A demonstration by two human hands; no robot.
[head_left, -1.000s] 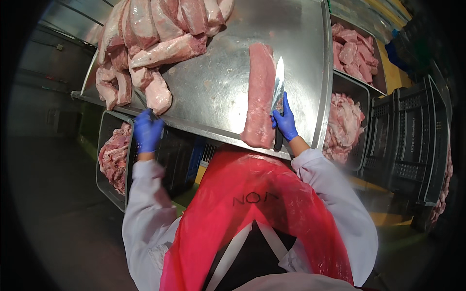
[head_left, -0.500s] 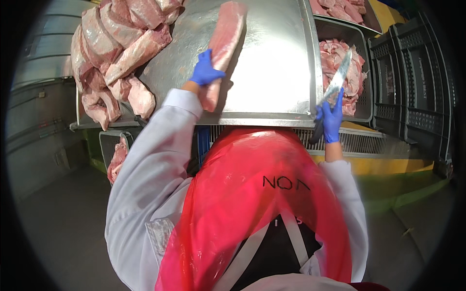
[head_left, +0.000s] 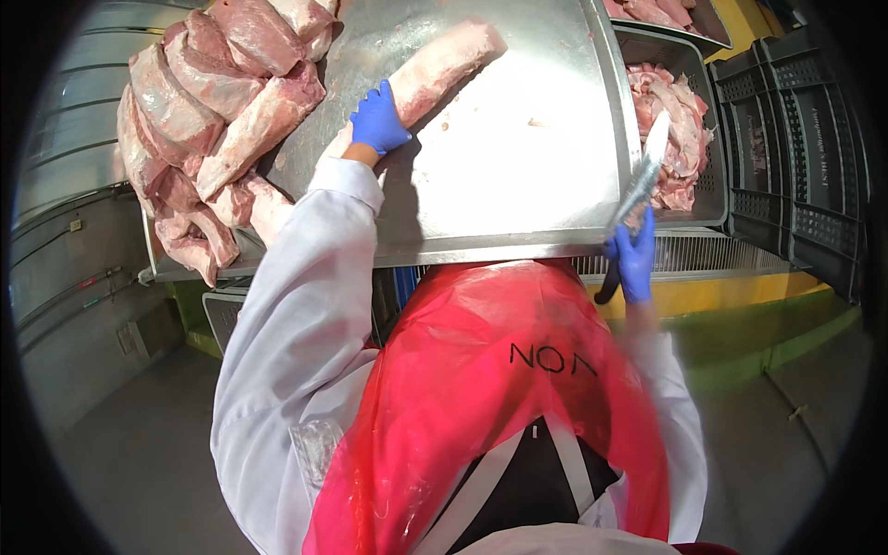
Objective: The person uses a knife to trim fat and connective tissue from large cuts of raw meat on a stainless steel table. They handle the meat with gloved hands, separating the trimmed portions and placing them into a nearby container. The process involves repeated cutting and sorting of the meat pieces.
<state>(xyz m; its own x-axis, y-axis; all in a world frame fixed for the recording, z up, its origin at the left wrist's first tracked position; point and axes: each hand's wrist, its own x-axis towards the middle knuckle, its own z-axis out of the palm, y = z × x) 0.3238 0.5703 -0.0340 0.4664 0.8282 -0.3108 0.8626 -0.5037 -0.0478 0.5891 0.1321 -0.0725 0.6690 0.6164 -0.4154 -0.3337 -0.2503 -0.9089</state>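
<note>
Across the steel work table [head_left: 518, 176] lies a long pale strip of meat [head_left: 449, 69], slanting from near left to far right. My left hand [head_left: 379, 120], in a blue glove, grips its near part with the fingers spread over it; the glove and wrist hide some of the strip. At the table's right edge, my blue-gloved right hand [head_left: 635, 257] is closed round the dark handle of a knife [head_left: 647, 168]. Its blade points up and away, above the table rim and the crate of meat pieces.
A heap of large meat cuts [head_left: 217, 102] covers the table's left side. Right of the table stands a dark crate [head_left: 712, 180] holding meat pieces [head_left: 673, 139], with another meat tray [head_left: 647, 11] beyond it. Black crates [head_left: 791, 157] stand upright at the far right.
The meat strip has turned clockwise, its far end swinging right, and its paler side now faces up. My left hand has shifted slightly left. My right hand with the knife is a little lower.
</note>
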